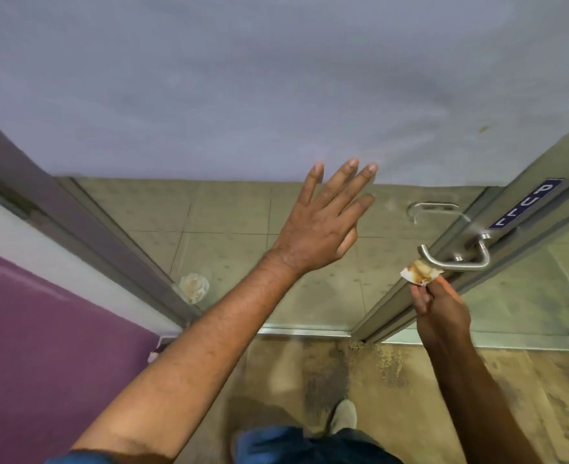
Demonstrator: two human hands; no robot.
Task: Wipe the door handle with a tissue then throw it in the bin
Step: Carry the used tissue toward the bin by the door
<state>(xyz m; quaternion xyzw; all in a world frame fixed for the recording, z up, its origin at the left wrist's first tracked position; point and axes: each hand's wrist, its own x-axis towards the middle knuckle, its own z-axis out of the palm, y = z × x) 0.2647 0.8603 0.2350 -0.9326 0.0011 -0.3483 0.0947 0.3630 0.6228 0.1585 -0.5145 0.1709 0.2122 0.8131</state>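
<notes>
A metal lever door handle (457, 259) sticks out from the edge of an open grey door (497, 209) at the right. My right hand (440, 309) is just below its free end, pinching a small crumpled tissue (418, 272) with brown stains; the tissue touches or nearly touches the lever's tip. My left hand (323, 219) is raised in the doorway with its fingers spread, holding nothing, apart from the door. A second handle (433, 209) shows on the door's far side. No bin is in view.
A blue sign (524, 204) is fixed on the door above the handle. The purple wall (42, 346) and door frame (85, 229) stand at the left. A crumpled pale wad (194, 288) lies on the tiled floor by the frame. My shoe (343, 415) is on the stained floor.
</notes>
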